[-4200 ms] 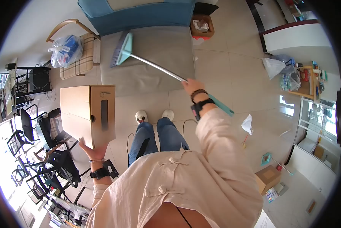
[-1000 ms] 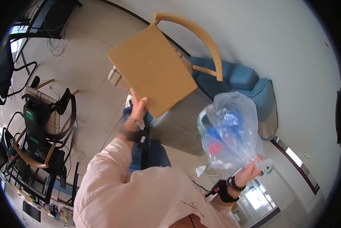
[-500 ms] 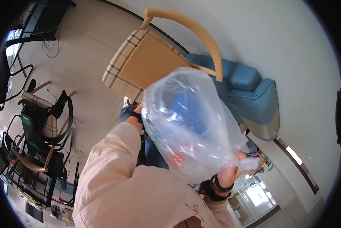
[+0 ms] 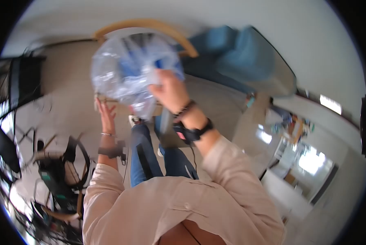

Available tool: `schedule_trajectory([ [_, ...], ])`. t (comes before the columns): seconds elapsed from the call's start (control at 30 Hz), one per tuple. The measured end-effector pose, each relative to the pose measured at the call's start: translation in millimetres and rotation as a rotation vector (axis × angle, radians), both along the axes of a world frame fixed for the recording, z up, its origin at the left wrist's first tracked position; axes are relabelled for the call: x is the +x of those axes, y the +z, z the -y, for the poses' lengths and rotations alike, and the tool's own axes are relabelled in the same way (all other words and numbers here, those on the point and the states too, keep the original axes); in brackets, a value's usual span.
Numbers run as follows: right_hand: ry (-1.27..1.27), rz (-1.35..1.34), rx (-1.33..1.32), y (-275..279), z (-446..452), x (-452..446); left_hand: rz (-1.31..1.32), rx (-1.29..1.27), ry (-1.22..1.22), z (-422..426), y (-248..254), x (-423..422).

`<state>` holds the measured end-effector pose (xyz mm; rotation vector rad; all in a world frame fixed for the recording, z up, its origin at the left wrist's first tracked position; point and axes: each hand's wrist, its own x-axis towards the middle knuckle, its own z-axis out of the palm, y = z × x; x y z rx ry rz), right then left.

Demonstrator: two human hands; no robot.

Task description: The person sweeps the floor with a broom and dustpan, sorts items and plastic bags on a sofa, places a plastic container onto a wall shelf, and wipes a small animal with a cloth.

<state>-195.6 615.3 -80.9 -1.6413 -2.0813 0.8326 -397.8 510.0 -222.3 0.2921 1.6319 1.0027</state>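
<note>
A clear plastic bag (image 4: 109,77) with something blue inside hangs in front of me, over the wooden chair (image 4: 150,25). My right hand (image 4: 170,90) is closed on the gathered plastic at the bag's near side. Below the bag's left edge is my left hand (image 4: 106,116), its fingers spread and holding nothing. Whether its fingertips touch the plastic I cannot tell because of blur. Most of the chair's seat is hidden behind the bag.
A blue sofa seat (image 4: 248,57) stands along the wall to the right of the chair. Black office chairs (image 4: 58,179) and loose cables are at the left. At the lower right is a bright glass-fronted area (image 4: 309,163).
The bag has moved left and away from me, carried by my right hand. My left hand, earlier at the bag's side, now shows spread fingers below it. My view has turned.
</note>
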Motion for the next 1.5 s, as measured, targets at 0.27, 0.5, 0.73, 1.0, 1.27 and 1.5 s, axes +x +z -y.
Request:
schedule_trajectory([
  [0.27, -0.266, -0.216, -0.001, 16.6, 88.0, 75.0, 0.181, 0.088, -0.079, -48.3, -36.1, 3.8],
  [0.5, -1.239, -0.735, -0.073, -58.7, 181.8, 277.3, -0.402, 0.123, 0.028, 21.3, -7.2, 6.1],
  [0.73, -1.475, -0.872, -0.22, -84.3, 205.1, 468.7, -0.702, 0.081, -0.148, 159.0, 8.3, 8.2],
  [1.0, -1.45, -1.253, -0.379, -176.5, 153.7, 601.3, -0.912, -0.224, -0.397, 349.7, 121.0, 106.8],
  [1.27, -1.421, -1.823, -0.329, -228.9, 117.0, 664.4, -0.689, -0.234, -0.601, 387.0, 118.1, 129.1],
  [1.5, -1.359, -1.892, -0.361, -222.0, 110.8, 689.9, -0.518, -0.283, -0.693, 365.1, 110.0, 158.8],
])
